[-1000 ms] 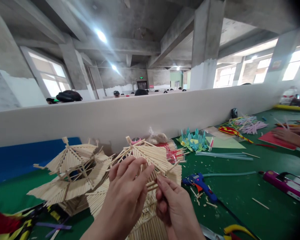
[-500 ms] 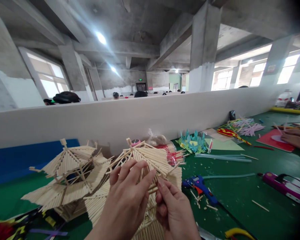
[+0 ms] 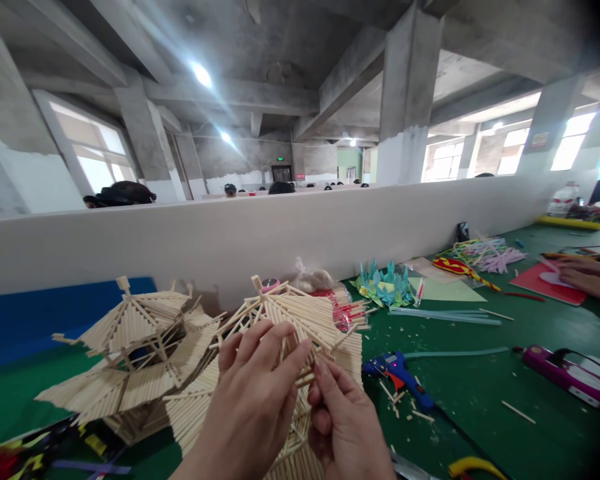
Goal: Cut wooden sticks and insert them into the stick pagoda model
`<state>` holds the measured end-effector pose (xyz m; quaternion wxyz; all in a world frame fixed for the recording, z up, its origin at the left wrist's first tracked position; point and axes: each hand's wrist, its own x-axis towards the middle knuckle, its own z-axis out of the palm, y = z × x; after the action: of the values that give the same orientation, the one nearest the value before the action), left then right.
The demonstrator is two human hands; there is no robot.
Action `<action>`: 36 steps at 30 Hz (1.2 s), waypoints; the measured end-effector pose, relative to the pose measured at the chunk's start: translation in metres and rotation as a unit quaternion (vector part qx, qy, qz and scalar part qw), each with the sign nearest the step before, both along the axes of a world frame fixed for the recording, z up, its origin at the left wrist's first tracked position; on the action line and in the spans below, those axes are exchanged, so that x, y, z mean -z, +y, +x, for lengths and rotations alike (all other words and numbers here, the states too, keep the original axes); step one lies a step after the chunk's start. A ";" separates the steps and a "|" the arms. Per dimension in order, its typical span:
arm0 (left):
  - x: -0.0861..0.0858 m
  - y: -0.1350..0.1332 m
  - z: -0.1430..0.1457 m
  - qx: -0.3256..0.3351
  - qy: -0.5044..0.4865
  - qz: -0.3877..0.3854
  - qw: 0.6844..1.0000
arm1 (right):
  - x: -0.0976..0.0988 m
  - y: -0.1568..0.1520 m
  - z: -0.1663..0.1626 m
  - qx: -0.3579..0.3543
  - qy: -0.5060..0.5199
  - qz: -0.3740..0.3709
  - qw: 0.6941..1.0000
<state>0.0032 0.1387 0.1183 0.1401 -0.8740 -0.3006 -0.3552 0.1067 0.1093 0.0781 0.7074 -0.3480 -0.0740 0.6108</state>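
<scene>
A pavilion model built of thin wooden sticks (image 3: 305, 313) stands in front of me, its tiered roof partly hidden by my hands. Over the near side of its upper roof curls my left hand (image 3: 260, 393), fingers bent against the sticks and thumb hidden underneath. My right hand (image 3: 345, 413) is closed in a pinch at the roof's edge, close to my left index finger, on what looks like a thin wooden stick (image 3: 306, 382). To the left is a second stick pavilion (image 3: 140, 327) with tiered, slatted roofs.
A blue glue gun (image 3: 397, 375) lies right of the model among stick scraps. Beyond are bagged sticks (image 3: 347, 305), a turquoise paper craft (image 3: 387, 287) and clear glue sticks (image 3: 445, 316). A purple device (image 3: 565, 373) sits farther right, near another person's hands (image 3: 590, 273). A white partition (image 3: 230, 243) runs behind.
The view has shifted very slightly. Both hands keep nearly the same position at the roof. At the far right, the other person's hands have moved slightly.
</scene>
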 end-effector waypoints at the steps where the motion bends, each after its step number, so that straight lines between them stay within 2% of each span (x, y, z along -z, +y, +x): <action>1: 0.000 0.000 0.000 0.001 0.001 -0.004 1.000 | 0.000 0.000 0.000 0.000 -0.005 0.005 1.000; 7: 0.000 0.001 -0.001 0.009 -0.002 0.001 1.000 | 0.010 -0.009 0.004 0.017 -0.113 0.053 0.992; 9: 0.000 0.001 -0.001 0.014 -0.014 0.007 1.000 | 0.015 -0.015 0.008 0.049 -0.188 0.066 0.979; 11: -0.001 0.000 -0.001 0.017 -0.018 0.001 1.000 | 0.018 -0.019 0.016 0.096 -0.282 0.096 0.950; 13: -0.002 -0.002 0.001 0.016 -0.016 -0.003 1.000 | 0.017 -0.018 0.029 0.143 -0.402 0.152 0.891; 15: -0.002 -0.003 0.003 0.007 -0.023 0.014 1.000 | 0.013 -0.014 0.046 0.167 -0.538 0.217 0.797; 17: -0.002 -0.003 0.006 -0.010 -0.030 0.049 0.998 | 0.005 -0.006 0.061 0.162 -0.638 0.266 0.704; 19: -0.001 -0.003 0.010 -0.022 -0.027 0.087 0.996 | -0.005 0.003 0.071 0.145 -0.676 0.296 0.658; 23: 0.005 -0.001 0.015 -0.039 -0.024 0.140 0.989 | -0.020 0.015 0.078 0.106 -0.686 0.330 0.639; 31: 0.026 0.009 0.014 -0.029 -0.038 0.209 0.977 | -0.032 0.031 0.078 0.037 -0.679 0.342 0.649; 36: 0.028 0.009 0.012 -0.033 -0.025 0.221 0.974 | -0.035 0.036 0.076 -0.001 -0.676 0.351 0.648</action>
<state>0.0148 0.1473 0.0898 0.3339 -0.8019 -0.2464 -0.4299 0.1832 0.1458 0.1134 0.5298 -0.3901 -0.7407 0.1359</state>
